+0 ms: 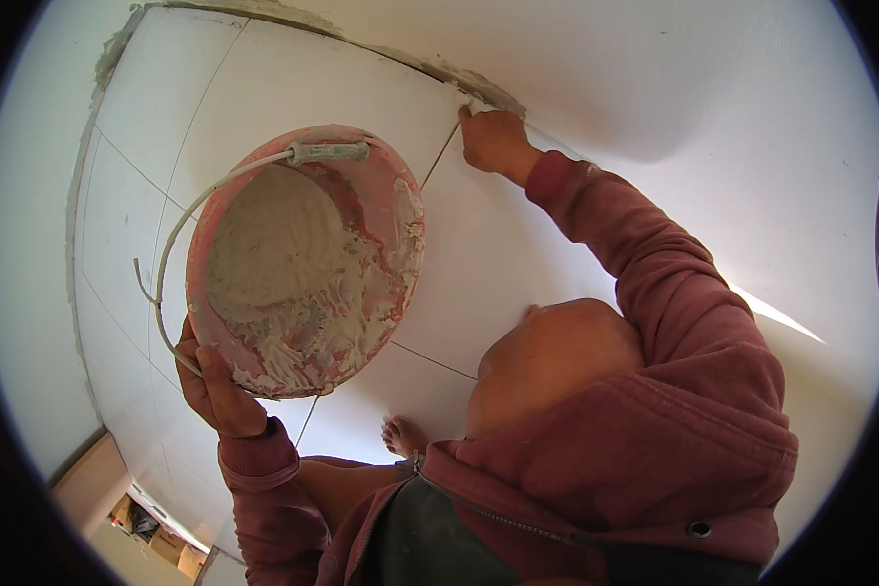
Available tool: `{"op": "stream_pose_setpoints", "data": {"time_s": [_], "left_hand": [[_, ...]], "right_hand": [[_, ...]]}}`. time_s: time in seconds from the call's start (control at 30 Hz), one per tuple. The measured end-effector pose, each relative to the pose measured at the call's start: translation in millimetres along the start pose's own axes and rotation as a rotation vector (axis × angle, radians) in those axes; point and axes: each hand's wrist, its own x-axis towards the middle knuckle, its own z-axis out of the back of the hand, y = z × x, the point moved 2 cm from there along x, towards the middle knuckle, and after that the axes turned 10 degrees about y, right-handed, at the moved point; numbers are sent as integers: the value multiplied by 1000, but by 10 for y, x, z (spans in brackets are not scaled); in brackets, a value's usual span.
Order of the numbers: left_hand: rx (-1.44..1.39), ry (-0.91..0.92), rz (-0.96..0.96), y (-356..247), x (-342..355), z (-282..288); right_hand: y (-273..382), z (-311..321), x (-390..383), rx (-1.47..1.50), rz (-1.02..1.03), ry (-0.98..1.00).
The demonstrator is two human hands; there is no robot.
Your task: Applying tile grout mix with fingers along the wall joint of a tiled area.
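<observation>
My left hand [223, 393] grips the lower left rim of a red bucket [389, 181], which tilts so that its mouth faces me. Inside lies a pale grey paste [278, 234], smooth in the upper part and smeared in rough ridges along the lower wall. A wire handle [171, 244] with a plastic grip [327, 152] loops over the left side of the rim. Far from the bucket, my right hand [498, 144] is closed at the joint between floor and wall. Its fingertips touch a whitish patch there; whatever they pinch is too small to make out.
White floor tiles [479, 264] with dark joints surround the bucket. Rough grey mortar [391, 54] runs along the foot of the white wall [645, 68]. My bent knee [562, 356] and a bare foot [403, 436] are close by. Boxes [171, 547] show through an opening at lower left.
</observation>
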Motion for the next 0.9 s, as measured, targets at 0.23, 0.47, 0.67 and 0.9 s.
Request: {"op": "stream_pose_setpoints", "data": {"time_s": [0.23, 0.47, 0.67, 0.9], "left_hand": [[-3, -46, 12, 1, 53, 21], [37, -50, -5, -38, -15, 223], [118, -40, -36, 132, -241, 24], [184, -181, -50, 327, -490, -303]], "right_hand": [[-64, 3, 219, -87, 13, -122], [46, 35, -618, -93, -66, 116], [870, 253, -1226, 502, 642, 153], [676, -578, -1525, 290, 919, 187]]}}
